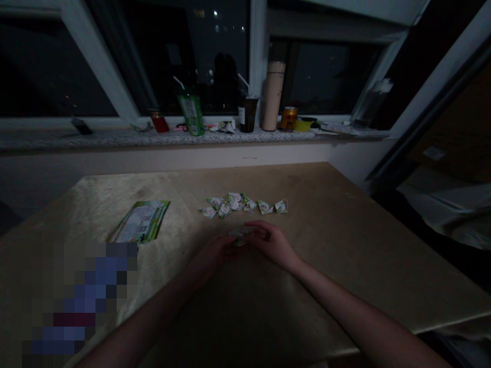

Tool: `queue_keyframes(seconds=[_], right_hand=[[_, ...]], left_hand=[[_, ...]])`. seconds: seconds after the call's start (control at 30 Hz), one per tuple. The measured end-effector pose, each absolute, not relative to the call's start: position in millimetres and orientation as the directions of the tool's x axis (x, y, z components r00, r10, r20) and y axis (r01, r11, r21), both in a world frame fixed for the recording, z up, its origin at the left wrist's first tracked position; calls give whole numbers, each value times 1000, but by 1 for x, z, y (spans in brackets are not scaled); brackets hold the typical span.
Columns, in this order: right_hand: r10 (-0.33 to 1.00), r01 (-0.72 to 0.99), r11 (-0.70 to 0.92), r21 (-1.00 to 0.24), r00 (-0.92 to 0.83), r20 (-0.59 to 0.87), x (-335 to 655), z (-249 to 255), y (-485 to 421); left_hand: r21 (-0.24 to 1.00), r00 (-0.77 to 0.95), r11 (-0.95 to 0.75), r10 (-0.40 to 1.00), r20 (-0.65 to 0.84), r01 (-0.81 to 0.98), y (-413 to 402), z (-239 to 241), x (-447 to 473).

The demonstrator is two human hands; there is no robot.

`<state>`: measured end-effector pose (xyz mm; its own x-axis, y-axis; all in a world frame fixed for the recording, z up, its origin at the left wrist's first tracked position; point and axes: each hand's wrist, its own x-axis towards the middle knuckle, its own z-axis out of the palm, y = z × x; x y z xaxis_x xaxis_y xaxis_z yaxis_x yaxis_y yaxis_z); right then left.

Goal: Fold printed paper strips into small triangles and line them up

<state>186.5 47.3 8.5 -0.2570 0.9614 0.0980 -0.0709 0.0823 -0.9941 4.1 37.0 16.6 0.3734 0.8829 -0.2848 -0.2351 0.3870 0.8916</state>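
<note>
A dim night-time room, with a tan wooden counter (345, 230) under a dark window. Nearest, the left hand (213, 254) and right hand (271, 240) meet, the fingers of both pinched on a small white-and-green folded paper piece (241, 236) just over the counter. It looks feather-light, thin and easily creased, best held by its folded edges. Beyond lie a row of similar folded paper pieces (241, 204), a green printed leaflet (141, 221) to the left, and a grey stone windowsill (95, 137) with drinks.

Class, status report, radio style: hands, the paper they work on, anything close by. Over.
Left hand and right hand together on small paper piece, over table. Row of folded pieces just beyond, apart. Leaflet lying off left.
</note>
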Motion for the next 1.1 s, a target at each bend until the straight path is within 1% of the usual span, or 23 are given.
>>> queue_keyframes(seconds=[0.07,0.13,0.3,0.43,0.53,0.67,0.87,1.1], right_hand=[[962,-134,-14,-991,-274,24,187,6,49],[961,-155,-77,-985,-276,-32,188,5,51],[968,-228,-121,-966,-241,-65,189,8,50],[964,-273,-195,-942,-230,-132,191,9,50],[967,-280,-210,-937,-197,-158,191,7,51],[971,-307,-214,-927,-167,-169,190,6,52],[966,-305,-233,-923,-182,-184,192,7,51],[962,-331,-241,-912,-203,-180,193,3,52]], left_hand=[[900,371,384,882,-292,-206,39,15,2],[903,371,386,879,-299,-186,41,14,0],[918,356,363,888,-290,-159,43,18,-2],[930,383,353,877,-290,-103,42,25,-2],[930,420,360,858,-297,-77,42,29,-3],[922,401,379,859,-319,-80,44,30,-5],[936,440,351,843,-310,-14,47,27,-11],[918,433,381,850,-299,-113,49,23,-11]])
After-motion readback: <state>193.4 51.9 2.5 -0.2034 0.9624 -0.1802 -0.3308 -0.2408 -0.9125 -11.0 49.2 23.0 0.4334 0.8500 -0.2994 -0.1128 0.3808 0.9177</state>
